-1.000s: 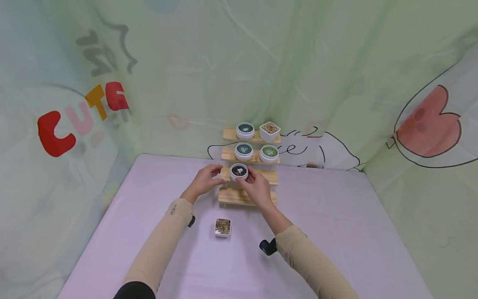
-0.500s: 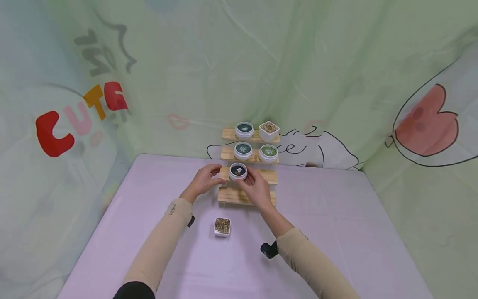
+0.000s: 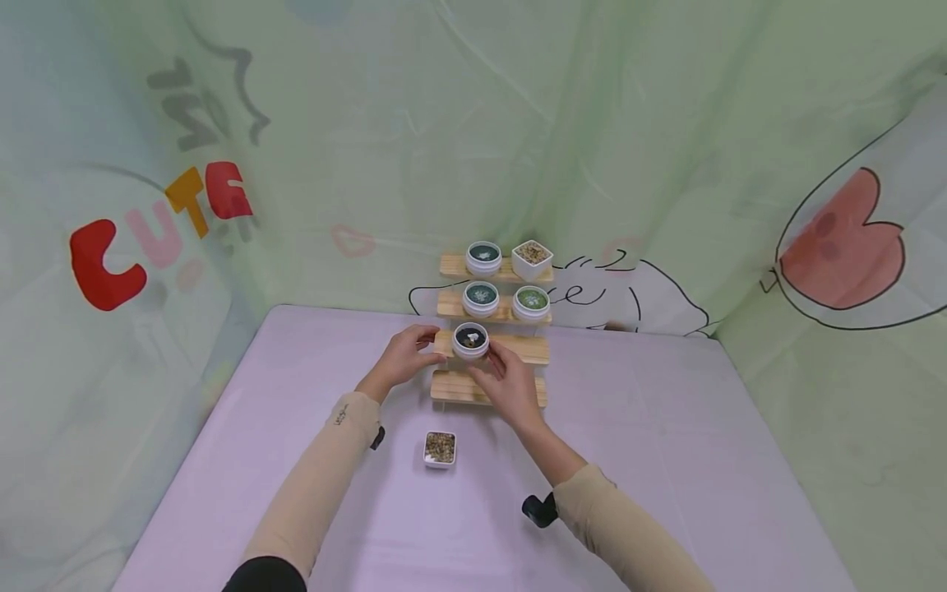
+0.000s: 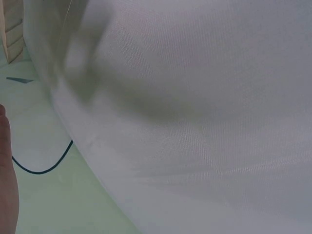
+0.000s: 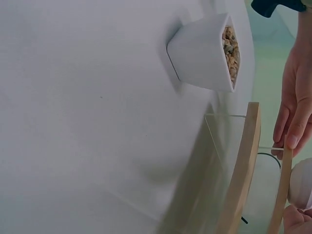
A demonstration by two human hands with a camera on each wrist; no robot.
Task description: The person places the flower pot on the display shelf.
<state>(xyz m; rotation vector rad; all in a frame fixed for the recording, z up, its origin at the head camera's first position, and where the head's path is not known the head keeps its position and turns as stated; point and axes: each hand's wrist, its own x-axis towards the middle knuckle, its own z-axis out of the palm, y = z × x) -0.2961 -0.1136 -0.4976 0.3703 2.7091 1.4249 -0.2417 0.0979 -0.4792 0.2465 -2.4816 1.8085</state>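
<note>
A four-tier wooden step stand point(image 3: 528, 349) stands at the back of the table. On the left of its second tier from the bottom sits a round white pot point(image 3: 470, 352) with a dark top and a pale shape on it. My left hand point(image 3: 402, 355) pinches the left end of that tier; in the right wrist view its thumb point(image 5: 294, 138) lies against the board's end. My right hand point(image 3: 509, 385) is just right of the pot, index fingertip near its side and thumb lower, apart from it. The left wrist view shows mostly tablecloth and a sliver of hand.
Above are round white pots with teal point(image 3: 481, 309) and green point(image 3: 531, 313) tops, another teal-topped pot point(image 3: 483, 267) and a square gravel pot point(image 3: 532, 268). A second square gravel pot point(image 3: 440, 462) stands on the lilac tablecloth point(image 3: 666, 460). Printed curtains point(image 3: 414, 123) surround the table.
My right hand has loosened from the round white pot, its thumb dropping away and the wrist drawing slightly down and right. The pot stays on its tier. My left hand keeps its place.
</note>
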